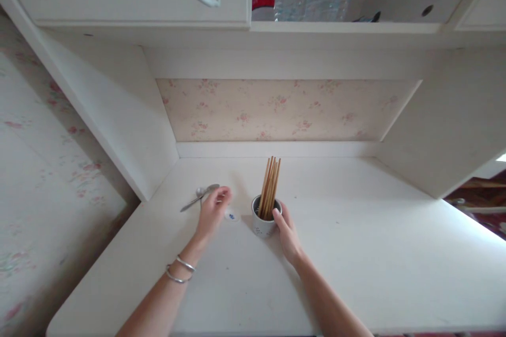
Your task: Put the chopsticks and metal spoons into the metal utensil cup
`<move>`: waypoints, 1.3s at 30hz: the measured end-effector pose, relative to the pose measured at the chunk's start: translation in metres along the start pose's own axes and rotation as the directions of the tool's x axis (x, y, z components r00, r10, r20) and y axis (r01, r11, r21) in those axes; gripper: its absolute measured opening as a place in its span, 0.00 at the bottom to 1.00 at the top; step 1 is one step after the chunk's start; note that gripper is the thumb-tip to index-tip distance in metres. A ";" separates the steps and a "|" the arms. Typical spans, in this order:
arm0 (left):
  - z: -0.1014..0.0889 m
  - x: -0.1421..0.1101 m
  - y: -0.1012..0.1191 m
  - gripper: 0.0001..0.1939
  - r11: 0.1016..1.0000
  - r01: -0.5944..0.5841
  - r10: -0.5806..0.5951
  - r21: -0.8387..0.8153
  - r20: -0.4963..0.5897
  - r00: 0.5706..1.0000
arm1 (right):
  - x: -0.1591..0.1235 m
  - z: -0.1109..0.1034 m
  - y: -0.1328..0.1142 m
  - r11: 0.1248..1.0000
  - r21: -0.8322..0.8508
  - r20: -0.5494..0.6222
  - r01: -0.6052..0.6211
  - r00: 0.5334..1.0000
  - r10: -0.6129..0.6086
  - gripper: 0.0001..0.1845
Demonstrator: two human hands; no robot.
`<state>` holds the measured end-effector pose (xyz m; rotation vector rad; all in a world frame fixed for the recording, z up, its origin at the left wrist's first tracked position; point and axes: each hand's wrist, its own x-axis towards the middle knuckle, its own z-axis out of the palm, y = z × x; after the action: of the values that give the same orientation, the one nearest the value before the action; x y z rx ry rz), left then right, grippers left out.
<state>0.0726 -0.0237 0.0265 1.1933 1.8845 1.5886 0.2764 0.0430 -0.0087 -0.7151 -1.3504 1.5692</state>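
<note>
White desktop (356, 253): chopsticks (269, 187) left of right hand (286, 229).

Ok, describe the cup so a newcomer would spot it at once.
On the white desk, below the open shelf, the right hand grips a pale cup with dark marks on its side. Unlike the flat white disc and metal utensil to its left, it holds tall wooden chopsticks.

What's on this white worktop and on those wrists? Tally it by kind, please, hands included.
Hands: 2, left hand and right hand
Bracelets: 2
Cup: 1
Blue-marked white piece: 1
Metal utensils: seemingly 2, crossed
Chopsticks: too bunched to count
Total: 8, chopsticks aside
</note>
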 end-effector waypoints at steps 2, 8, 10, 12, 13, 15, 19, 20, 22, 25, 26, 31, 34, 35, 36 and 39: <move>-0.026 0.022 -0.010 0.21 0.968 -0.048 0.062 0.245 -0.051 0.997 | 0.000 0.000 -0.001 1.000 0.001 0.008 -0.019 1.000 0.019 0.26; -0.074 0.063 -0.043 0.13 0.641 -0.144 0.022 0.754 0.170 0.985 | 0.000 -0.002 -0.006 1.000 0.017 0.036 -0.019 0.999 0.019 0.27; -0.077 0.065 -0.050 0.10 0.612 -0.161 0.002 0.775 0.201 0.980 | -0.001 -0.003 -0.007 0.999 0.011 0.044 -0.031 0.999 0.031 0.27; -0.077 0.064 -0.054 0.09 0.581 -0.172 -0.013 0.795 0.221 0.975 | -0.002 -0.003 -0.007 0.999 0.004 0.056 -0.041 0.998 0.041 0.28; -0.076 0.063 -0.054 0.09 0.569 -0.171 -0.017 0.804 0.220 0.975 | -0.002 -0.004 -0.006 0.999 0.006 0.064 -0.041 0.997 0.041 0.28; -0.075 0.063 -0.054 0.10 0.554 -0.161 -0.018 0.817 0.205 0.979 | -0.002 -0.004 -0.005 0.999 0.022 0.074 -0.029 0.997 0.027 0.28; -0.077 0.066 -0.047 0.11 0.565 -0.124 0.001 0.816 0.150 0.989 | -0.001 -0.004 -0.001 0.999 0.048 0.073 -0.007 0.997 0.003 0.28; -0.078 0.068 -0.043 0.12 0.574 -0.111 0.012 0.811 0.128 0.992 | -0.001 -0.004 -0.001 0.999 0.051 0.075 -0.005 0.997 0.001 0.28; -0.078 0.070 -0.030 0.13 0.599 -0.086 0.039 0.796 0.078 0.996 | 0.000 -0.005 -0.001 0.999 0.048 0.086 -0.004 0.996 0.000 0.27; -0.065 0.067 0.007 0.17 0.845 -0.008 0.028 0.535 -0.029 0.999 | 0.000 -0.005 -0.002 1.000 0.028 0.095 -0.005 0.995 0.002 0.26; -0.058 0.064 0.022 0.18 0.949 0.029 -0.008 0.315 -0.067 0.998 | 0.000 -0.005 -0.002 1.000 0.022 0.093 -0.002 0.996 0.000 0.26; -0.011 0.034 0.091 0.18 0.970 0.110 -0.095 -0.216 0.076 0.993 | 0.000 -0.005 -0.001 1.000 0.018 0.068 0.012 0.998 -0.013 0.27; 0.013 0.020 0.100 0.17 0.987 0.111 -0.094 -0.113 0.146 0.985 | -0.002 -0.005 -0.003 1.000 0.020 0.061 0.020 0.998 -0.021 0.27; 0.019 0.017 0.098 0.16 0.993 0.101 -0.089 -0.068 0.168 0.982 | -0.002 -0.005 -0.004 0.999 0.022 0.066 0.024 0.997 -0.026 0.27; 0.025 0.015 0.093 0.15 0.995 0.090 -0.083 -0.030 0.188 0.979 | -0.003 -0.005 -0.005 0.999 0.022 0.071 0.030 0.997 -0.032 0.26; 0.039 0.010 0.076 0.15 0.997 0.057 -0.067 0.048 0.246 0.967 | -0.003 -0.005 -0.008 0.999 -0.002 0.072 0.046 0.996 -0.046 0.26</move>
<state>0.1228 0.0069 0.0889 1.2723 1.7818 1.3066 0.2845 0.0421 -0.0030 -0.6312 -1.4130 1.5688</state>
